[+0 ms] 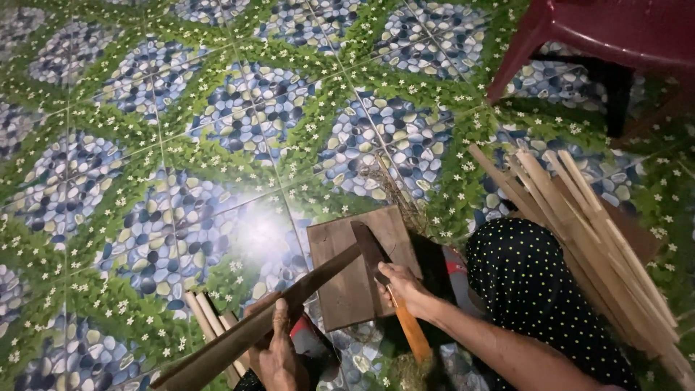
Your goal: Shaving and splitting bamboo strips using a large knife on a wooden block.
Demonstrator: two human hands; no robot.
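The person's left hand (pixel 279 347) is clamped around a long dark strip of wood (pixel 260 322), which runs from the near left edge of the view up and to the right until its far end rests on a square wooden board (pixel 346 289) lying flat on the tiled floor (pixel 145 145). The right hand (pixel 402 286) is closed on the orange handle (pixel 409 329) of a knife whose broad dark blade (pixel 368 242) points away over the board, its edge just beside the raised end of the strip. The two hands are apart, the left nearer and lower in the view, the right further to the right. Under the strip, near the left hand, a few short pale sticks (pixel 210 318) lie on the floor. To the right, across a knee covered in black cloth with white dots (pixel 528 282), leans a bundle of long pale wooden slats (pixel 594 239). At the far right stands a dark red plastic chair (pixel 601 32). The floor tiles show blue pebbles framed by green leaves and small white flowers.
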